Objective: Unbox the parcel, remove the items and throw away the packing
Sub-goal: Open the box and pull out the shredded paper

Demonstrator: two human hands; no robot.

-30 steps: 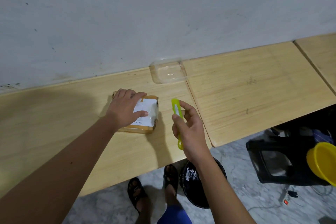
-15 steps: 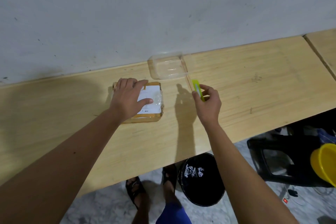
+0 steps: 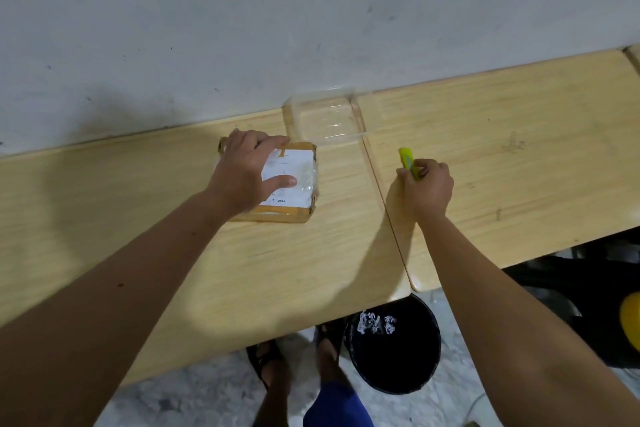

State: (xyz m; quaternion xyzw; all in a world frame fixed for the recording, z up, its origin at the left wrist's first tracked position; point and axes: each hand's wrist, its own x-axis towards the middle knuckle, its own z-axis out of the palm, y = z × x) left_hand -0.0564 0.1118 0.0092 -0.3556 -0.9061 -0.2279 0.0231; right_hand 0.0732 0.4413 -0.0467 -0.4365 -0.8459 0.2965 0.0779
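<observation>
A small flat cardboard parcel (image 3: 294,180) with a white label and clear tape lies on the wooden table (image 3: 242,270). My left hand (image 3: 244,172) rests flat on its left half, fingers spread over the label. To the right, my right hand (image 3: 427,189) holds a lime-green box cutter (image 3: 407,161) low against the tabletop, its tip pointing away from me. The cutter is about a hand's width right of the parcel and not touching it.
A clear plastic tray (image 3: 323,121) sits against the wall just behind the parcel. A black bin (image 3: 394,347) with paper scraps stands on the floor under the table's front edge, beside my sandalled feet. A seam (image 3: 377,191) joins two tabletops. Dark objects and a yellow bowl (image 3: 630,321) lie at right.
My right hand carried the cutter from beside the parcel out to the right and down to the tabletop. The left hand stayed on the parcel.
</observation>
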